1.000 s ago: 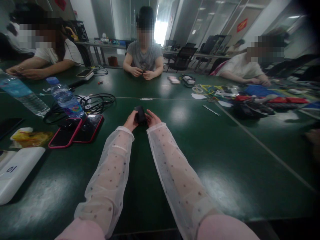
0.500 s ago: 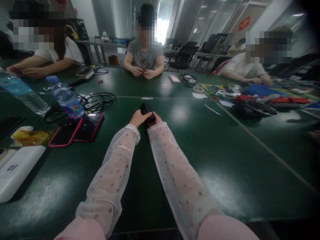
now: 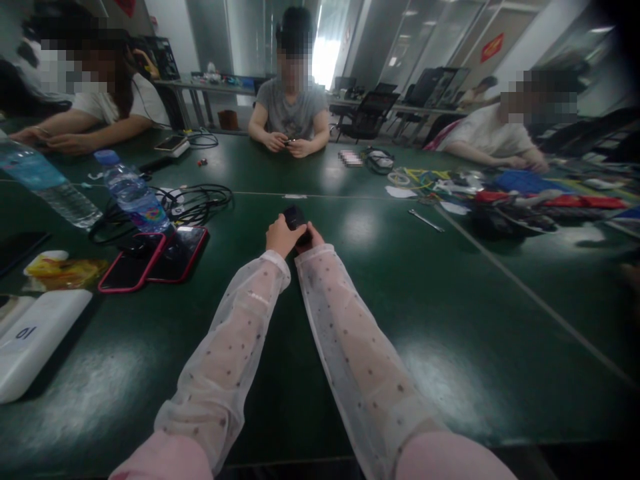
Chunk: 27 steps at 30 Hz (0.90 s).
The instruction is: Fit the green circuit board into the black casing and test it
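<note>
A small black box-like object (image 3: 295,217) is between my two hands over the green table (image 3: 380,300); its exact kind is too small and dark to make out. My left hand (image 3: 283,235) grips it from the left, fingers bent over its near side. From the right, my right hand (image 3: 313,236) closes round it, with most of those fingers hidden behind the object. Sheer white dotted sleeves cover both forearms.
Left of my arms lie two red-edged phones (image 3: 177,255), a white power bank (image 3: 45,343), a tilted water bottle (image 3: 131,193) and coiled black cables (image 3: 200,203). A wrench (image 3: 426,221) and a heap of cables (image 3: 525,200) lie right. Several people sit around the table.
My left hand has shifted slightly right and its fingers have lifted and bent more over the black object. The object has turned a little. My right hand stays nearly in place.
</note>
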Each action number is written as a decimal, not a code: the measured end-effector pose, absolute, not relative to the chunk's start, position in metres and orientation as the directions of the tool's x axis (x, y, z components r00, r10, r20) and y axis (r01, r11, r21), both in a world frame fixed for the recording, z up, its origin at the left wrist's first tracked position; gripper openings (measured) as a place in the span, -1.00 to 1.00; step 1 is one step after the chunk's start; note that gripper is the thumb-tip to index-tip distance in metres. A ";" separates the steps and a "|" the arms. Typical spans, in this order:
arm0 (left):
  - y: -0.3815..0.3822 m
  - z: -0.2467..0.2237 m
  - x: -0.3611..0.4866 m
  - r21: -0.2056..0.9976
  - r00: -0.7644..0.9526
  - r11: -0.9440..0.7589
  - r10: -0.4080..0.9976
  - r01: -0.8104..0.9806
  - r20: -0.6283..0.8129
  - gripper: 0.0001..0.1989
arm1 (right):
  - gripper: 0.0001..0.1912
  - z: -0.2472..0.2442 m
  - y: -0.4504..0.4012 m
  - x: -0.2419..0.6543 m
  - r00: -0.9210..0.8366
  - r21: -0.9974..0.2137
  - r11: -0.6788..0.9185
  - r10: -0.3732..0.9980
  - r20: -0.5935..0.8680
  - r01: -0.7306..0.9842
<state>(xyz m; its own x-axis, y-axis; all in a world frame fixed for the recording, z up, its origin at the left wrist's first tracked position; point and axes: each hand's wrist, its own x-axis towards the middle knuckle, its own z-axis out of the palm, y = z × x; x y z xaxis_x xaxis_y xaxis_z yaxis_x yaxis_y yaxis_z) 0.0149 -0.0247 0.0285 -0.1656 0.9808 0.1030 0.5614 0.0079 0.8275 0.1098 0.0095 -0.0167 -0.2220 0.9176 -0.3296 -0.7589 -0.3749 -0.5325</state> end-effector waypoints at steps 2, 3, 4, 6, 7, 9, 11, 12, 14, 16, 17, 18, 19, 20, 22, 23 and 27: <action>-0.025 0.028 0.016 0.772 -0.179 -0.006 0.972 0.635 0.154 -0.40 | -0.59 -0.019 0.011 0.110 -0.234 -0.535 -0.376 0.920 -0.316 -0.757; -0.026 0.028 0.017 0.761 -0.186 -0.005 0.968 0.649 0.165 -0.36 | -0.58 -0.021 0.012 0.110 -0.240 -0.534 -0.376 0.921 -0.308 -0.757; -0.027 0.028 0.018 0.755 -0.196 -0.001 0.966 0.655 0.171 -0.33 | -0.58 -0.022 0.013 0.111 -0.246 -0.533 -0.377 0.921 -0.302 -0.758; -0.028 0.029 0.020 0.746 -0.217 0.014 0.960 0.666 0.176 -0.30 | -0.58 -0.026 0.016 0.112 -0.253 -0.530 -0.388 0.916 -0.311 -0.754; -0.029 0.029 0.020 0.739 -0.227 0.023 0.958 0.673 0.176 -0.32 | -0.58 -0.028 0.017 0.112 -0.253 -0.529 -0.393 0.914 -0.319 -0.752; -0.030 0.029 0.021 0.729 -0.234 0.029 0.955 0.684 0.181 -0.39 | -0.59 -0.032 0.019 0.114 -0.245 -0.530 -0.392 0.913 -0.327 -0.752; -0.031 0.029 0.021 0.726 -0.229 0.021 0.955 0.687 0.190 -0.48 | -0.61 -0.035 0.021 0.114 -0.239 -0.534 -0.383 0.917 -0.321 -0.754; -0.031 0.028 0.021 0.726 -0.226 0.015 0.955 0.688 0.194 -0.52 | -0.61 -0.036 0.021 0.114 -0.232 -0.536 -0.374 0.920 -0.315 -0.757; -0.031 0.028 0.021 0.721 -0.222 0.013 0.955 0.693 0.196 -0.58 | -0.63 -0.035 0.021 0.114 -0.221 -0.544 -0.360 0.926 -0.305 -0.758; -0.031 0.028 0.021 0.712 -0.225 0.018 0.954 0.702 0.198 -0.60 | -0.66 -0.033 0.019 0.113 -0.208 -0.558 -0.343 0.934 -0.291 -0.756; -0.032 0.029 0.022 0.708 -0.226 0.020 0.954 0.706 0.199 -0.60 | -0.67 -0.030 0.018 0.112 -0.202 -0.567 -0.334 0.938 -0.283 -0.753; -0.032 0.030 0.022 0.703 -0.226 0.021 0.953 0.711 0.200 -0.60 | -0.67 -0.028 0.016 0.111 -0.197 -0.578 -0.329 0.940 -0.280 -0.747; -0.032 0.031 0.023 0.699 -0.227 0.023 0.953 0.715 0.201 -0.60 | -0.67 -0.025 0.014 0.111 -0.190 -0.589 -0.323 0.942 -0.278 -0.741; -0.033 0.031 0.023 0.695 -0.225 0.022 0.953 0.719 0.202 -0.59 | -0.66 -0.022 0.013 0.110 -0.185 -0.598 -0.321 0.942 -0.279 -0.734; -0.034 0.033 0.024 0.689 -0.220 0.013 0.952 0.725 0.213 -0.59 | -0.65 -0.017 0.009 0.110 -0.185 -0.612 -0.323 0.942 -0.279 -0.722; -0.034 0.034 0.024 0.688 -0.215 0.004 0.951 0.726 0.221 -0.59 | -0.65 -0.015 0.008 0.110 -0.191 -0.616 -0.325 0.942 -0.276 -0.717; -0.035 0.036 0.024 0.696 -0.192 -0.023 0.954 0.718 0.229 -0.59 | -0.68 -0.014 0.006 0.110 -0.221 -0.635 -0.317 0.948 -0.228 -0.704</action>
<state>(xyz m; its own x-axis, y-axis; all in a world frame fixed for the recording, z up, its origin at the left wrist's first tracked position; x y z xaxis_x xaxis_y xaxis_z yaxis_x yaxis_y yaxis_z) 0.0240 -0.0352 0.0363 -0.1915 0.9544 0.2289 0.7177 -0.0229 0.6960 0.1096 0.0059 -0.0137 -0.2214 0.9482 -0.2278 -0.7042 -0.3171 -0.6353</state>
